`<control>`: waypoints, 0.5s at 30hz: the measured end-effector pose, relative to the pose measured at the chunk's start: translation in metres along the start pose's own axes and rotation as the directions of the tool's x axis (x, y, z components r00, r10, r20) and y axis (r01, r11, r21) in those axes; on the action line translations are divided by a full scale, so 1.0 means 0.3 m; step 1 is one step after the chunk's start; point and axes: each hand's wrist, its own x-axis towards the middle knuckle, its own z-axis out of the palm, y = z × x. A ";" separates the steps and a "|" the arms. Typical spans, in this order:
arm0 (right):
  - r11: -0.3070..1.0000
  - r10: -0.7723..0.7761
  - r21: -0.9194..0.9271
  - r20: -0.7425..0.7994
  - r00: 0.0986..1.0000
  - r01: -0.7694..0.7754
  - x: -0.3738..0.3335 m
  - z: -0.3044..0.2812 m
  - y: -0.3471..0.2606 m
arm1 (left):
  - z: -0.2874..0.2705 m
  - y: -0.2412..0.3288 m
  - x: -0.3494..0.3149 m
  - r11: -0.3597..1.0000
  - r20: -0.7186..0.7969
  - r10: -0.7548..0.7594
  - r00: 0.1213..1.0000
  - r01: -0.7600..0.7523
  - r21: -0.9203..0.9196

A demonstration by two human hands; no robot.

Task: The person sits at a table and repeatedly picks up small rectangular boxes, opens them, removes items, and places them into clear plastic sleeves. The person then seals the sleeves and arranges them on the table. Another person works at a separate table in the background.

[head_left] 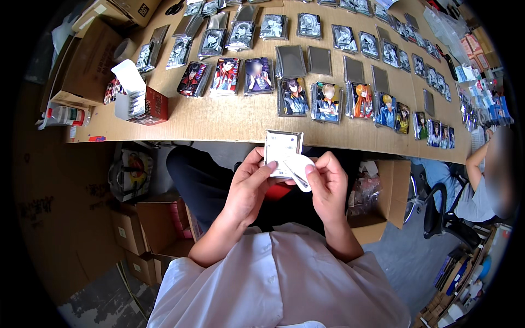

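At frame centre, just below the worktop (229,123) edge: silvery foil card pack (283,153) pinched upright by left hand (249,186), right hand (327,186) gripping its peeled white flap (301,169); rows of sleeved picture cards (295,95) across the upper frame.

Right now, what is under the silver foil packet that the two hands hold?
Under the silver foil packet show the dark trousers and something red. The left hand, the right hand and a white torn flap cover the rest.
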 end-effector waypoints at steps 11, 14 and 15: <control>0.998 0.062 -0.012 0.187 0.980 -0.060 0.050 -0.073 -0.029 | -0.065 0.083 0.027 0.958 0.042 0.046 0.998 -0.056 0.281; 0.999 0.025 -0.025 0.006 1.000 -0.025 0.065 -0.077 -0.051 | -0.062 0.092 0.027 0.978 -0.123 0.156 0.980 -0.136 0.161; 1.000 0.009 0.015 -0.010 1.000 -0.009 0.066 -0.084 -0.050 | -0.072 0.098 0.027 0.978 -0.152 0.158 0.976 -0.133 0.163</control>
